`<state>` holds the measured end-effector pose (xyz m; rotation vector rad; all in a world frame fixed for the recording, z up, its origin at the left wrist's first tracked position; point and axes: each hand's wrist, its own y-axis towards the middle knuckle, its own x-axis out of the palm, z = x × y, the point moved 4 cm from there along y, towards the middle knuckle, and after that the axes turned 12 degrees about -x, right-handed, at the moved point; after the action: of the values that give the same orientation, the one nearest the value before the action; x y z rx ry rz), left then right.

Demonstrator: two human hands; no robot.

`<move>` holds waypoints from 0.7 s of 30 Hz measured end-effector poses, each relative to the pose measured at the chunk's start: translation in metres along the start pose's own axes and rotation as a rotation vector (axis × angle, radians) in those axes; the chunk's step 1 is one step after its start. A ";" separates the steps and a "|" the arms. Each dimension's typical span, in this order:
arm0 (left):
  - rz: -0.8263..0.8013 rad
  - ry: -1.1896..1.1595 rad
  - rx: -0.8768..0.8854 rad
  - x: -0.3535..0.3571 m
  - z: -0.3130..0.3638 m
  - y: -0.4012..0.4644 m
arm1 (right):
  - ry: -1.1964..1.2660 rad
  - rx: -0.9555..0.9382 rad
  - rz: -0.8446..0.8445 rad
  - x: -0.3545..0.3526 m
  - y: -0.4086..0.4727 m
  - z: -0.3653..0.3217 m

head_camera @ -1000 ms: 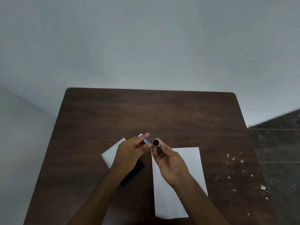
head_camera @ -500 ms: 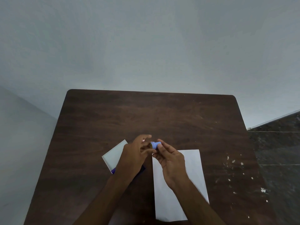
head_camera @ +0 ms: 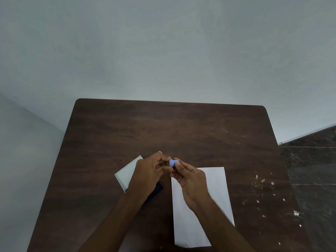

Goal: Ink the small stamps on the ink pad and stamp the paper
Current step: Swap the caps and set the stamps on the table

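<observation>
1. One small stamp (head_camera: 173,162) is held up in the air, above the tabletop (head_camera: 181,131), between both hands.
2. It is light blue and round, like a little cap. A bit of yellow shows at its left end. It lies on its side. It is too small to see any picture on it.
3. Fingertips of the right hand (head_camera: 191,180) pinch the blue end of the stamp from the right.
4. Fingers of the left hand (head_camera: 149,173) are curled and pinch the yellow end from the left. The two hands almost touch each other.
5. Under the left hand lies the ink pad (head_camera: 156,190). It looks dark, nearly black-blue. Most of it is hidden by the hand and arm.
6. A pale, light lid (head_camera: 127,172) sticks out to the left of that hand. It sits crooked, with one corner pointing away from the person. It seems joined to the ink pad, but the hand hides that spot.
7. Just to the right is the paper (head_camera: 214,190). It is white and long, and it lies flat. The right arm covers part of it. No stamp marks can be seen on the part that shows.
8. All of this is on the near half of the dark brown wooden tabletop. Little white specks (head_camera: 262,180) dot its right side.
9. Behind the tabletop is a plain grey-blue wall (head_camera: 163,51). Dark floor (head_camera: 312,170) shows at the right.
</observation>
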<state>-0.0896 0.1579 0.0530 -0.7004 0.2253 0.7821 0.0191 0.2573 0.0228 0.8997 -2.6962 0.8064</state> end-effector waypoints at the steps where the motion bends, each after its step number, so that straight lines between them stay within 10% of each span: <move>1: -0.003 0.031 0.013 -0.001 -0.001 0.000 | 0.024 0.022 -0.005 0.000 0.000 0.001; 10: 0.033 -0.133 -0.045 -0.005 -0.012 0.006 | 0.026 0.039 0.094 0.002 0.017 0.012; 21: 0.214 -0.057 -0.210 -0.011 -0.055 0.007 | -1.125 -0.283 -0.018 0.019 0.049 0.036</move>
<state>-0.0985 0.1192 0.0125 -0.8596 0.1694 1.0395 -0.0254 0.2610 -0.0219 1.6379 -3.5123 -0.2330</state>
